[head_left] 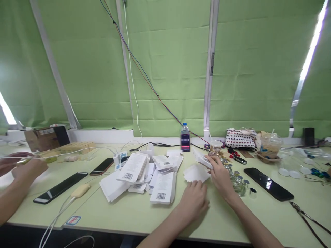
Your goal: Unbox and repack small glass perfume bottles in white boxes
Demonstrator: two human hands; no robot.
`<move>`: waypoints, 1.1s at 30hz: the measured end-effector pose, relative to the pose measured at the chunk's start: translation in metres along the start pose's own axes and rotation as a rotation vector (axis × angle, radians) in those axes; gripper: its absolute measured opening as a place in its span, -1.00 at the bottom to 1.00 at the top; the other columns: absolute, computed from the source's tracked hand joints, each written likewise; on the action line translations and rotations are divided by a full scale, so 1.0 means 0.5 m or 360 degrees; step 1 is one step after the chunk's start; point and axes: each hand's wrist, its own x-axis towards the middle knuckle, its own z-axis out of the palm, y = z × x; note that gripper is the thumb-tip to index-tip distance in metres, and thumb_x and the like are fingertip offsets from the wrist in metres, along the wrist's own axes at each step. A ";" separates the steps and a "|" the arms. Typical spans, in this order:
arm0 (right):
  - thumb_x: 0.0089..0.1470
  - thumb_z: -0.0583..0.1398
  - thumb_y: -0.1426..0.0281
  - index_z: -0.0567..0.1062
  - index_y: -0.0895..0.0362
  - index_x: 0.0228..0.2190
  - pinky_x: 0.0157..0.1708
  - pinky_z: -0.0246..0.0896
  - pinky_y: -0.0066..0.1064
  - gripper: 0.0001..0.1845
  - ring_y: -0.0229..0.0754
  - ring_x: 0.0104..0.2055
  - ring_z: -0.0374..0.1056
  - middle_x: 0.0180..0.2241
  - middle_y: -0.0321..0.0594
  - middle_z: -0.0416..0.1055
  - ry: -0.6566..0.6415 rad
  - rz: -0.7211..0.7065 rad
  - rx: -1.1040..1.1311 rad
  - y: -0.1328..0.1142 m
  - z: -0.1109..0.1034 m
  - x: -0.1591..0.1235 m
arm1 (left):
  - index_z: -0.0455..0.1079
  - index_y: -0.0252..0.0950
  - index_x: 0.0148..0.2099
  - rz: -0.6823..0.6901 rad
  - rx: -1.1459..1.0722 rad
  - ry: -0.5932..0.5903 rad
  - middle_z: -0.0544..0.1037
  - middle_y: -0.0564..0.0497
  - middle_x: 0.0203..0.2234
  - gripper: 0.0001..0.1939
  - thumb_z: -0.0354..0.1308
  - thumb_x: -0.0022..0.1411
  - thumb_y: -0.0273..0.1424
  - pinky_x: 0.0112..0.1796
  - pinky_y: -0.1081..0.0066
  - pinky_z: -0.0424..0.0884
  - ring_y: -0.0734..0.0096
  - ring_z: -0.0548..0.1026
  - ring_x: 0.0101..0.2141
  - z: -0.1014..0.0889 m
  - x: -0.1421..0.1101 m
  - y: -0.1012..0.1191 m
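Observation:
My right hand (219, 175) is closed on a flat white box (202, 158), held tilted above the table with the thumb and fingers at its right end. Just below that box is a white piece of paper or card (197, 173). My left hand (195, 199) is curled at the near edge of this white piece. Its fingertips are hidden, so I cannot tell what they hold. Left of my hands lies a loose pile of flat white boxes (163, 187), some with barcodes. Small glass jars and silvery caps (239, 186) stand close by my right forearm.
A water bottle (185, 137) stands at the back. To the right are a black phone (269, 183), pliers (295, 206) and a plastic cup (271, 144). Leftward lie two more phones (62, 187) and a charging cable (58, 215). Another person's hand (28, 168) is at far left.

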 end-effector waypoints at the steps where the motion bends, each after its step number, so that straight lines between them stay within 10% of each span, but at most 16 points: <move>1: 0.02 -0.11 0.60 0.29 0.10 0.08 -0.22 0.31 -0.34 -0.41 -0.10 -0.05 0.32 0.03 -0.09 0.21 0.0024 -0.0004 0.0016 -0.002 -0.002 0.000 | 0.26 -0.34 0.04 -0.0034 0.0039 0.0035 0.41 -0.20 -0.09 -0.63 0.07 0.20 -0.31 -0.04 0.13 0.29 0.04 0.34 -0.02 -0.005 0.019 0.000; 7: 0.06 -0.13 0.59 0.24 0.09 0.11 -0.22 0.32 -0.36 -0.42 -0.11 -0.05 0.32 0.07 -0.10 0.15 0.0053 0.0000 0.0048 -0.004 -0.009 0.000 | 0.03 -0.45 0.23 -0.0387 0.0061 -0.0219 0.24 -0.45 0.10 -0.27 0.15 0.13 -0.17 -0.01 -0.17 0.15 -0.31 0.18 0.12 0.026 0.089 0.001; 11: 0.07 -0.12 0.58 0.31 0.09 0.05 -0.31 0.30 -0.36 -0.47 -0.17 -0.25 0.38 0.00 -0.10 0.21 -0.0079 0.0048 -0.0027 0.004 -0.006 0.003 | 0.23 -0.37 0.00 0.0049 0.0054 -0.0269 0.44 -0.24 -0.16 -0.70 -0.02 0.19 -0.51 -0.16 0.13 0.36 0.04 0.44 -0.15 0.027 0.022 0.002; 17: 0.09 -0.11 0.61 0.33 0.08 0.04 -0.24 0.22 -0.36 -0.47 -0.16 -0.23 0.35 -0.03 -0.10 0.24 -0.0399 0.0032 -0.0261 0.006 0.007 -0.006 | 0.23 -0.33 -0.12 0.0286 0.0131 -0.0383 0.46 -0.16 -0.26 -0.68 -0.03 0.07 -0.68 -0.33 0.31 0.41 0.18 0.48 -0.30 -0.037 -0.069 0.009; 28: -0.06 0.08 0.66 0.32 0.14 0.09 -0.01 0.13 -0.30 -0.37 -0.01 0.09 0.15 0.05 -0.01 0.23 -0.0612 -0.0172 -0.0380 0.015 0.006 -0.007 | 0.25 -0.34 -0.03 0.0254 0.0156 -0.0256 0.40 -0.25 -0.08 -0.68 -0.07 0.17 -0.63 -0.07 0.06 0.33 0.03 0.40 -0.05 -0.021 -0.066 0.008; 33: 0.09 0.04 0.53 0.48 0.12 -0.04 0.09 0.02 -0.28 -0.58 -0.05 0.15 0.10 0.03 -0.02 0.28 -0.0805 -0.0261 -0.0195 0.018 0.020 -0.007 | 0.32 -0.24 -0.08 0.0456 -0.0119 -0.0436 0.51 -0.07 -0.25 -0.63 -0.04 0.10 -0.66 -0.20 0.31 0.35 0.20 0.49 -0.24 -0.065 -0.065 -0.016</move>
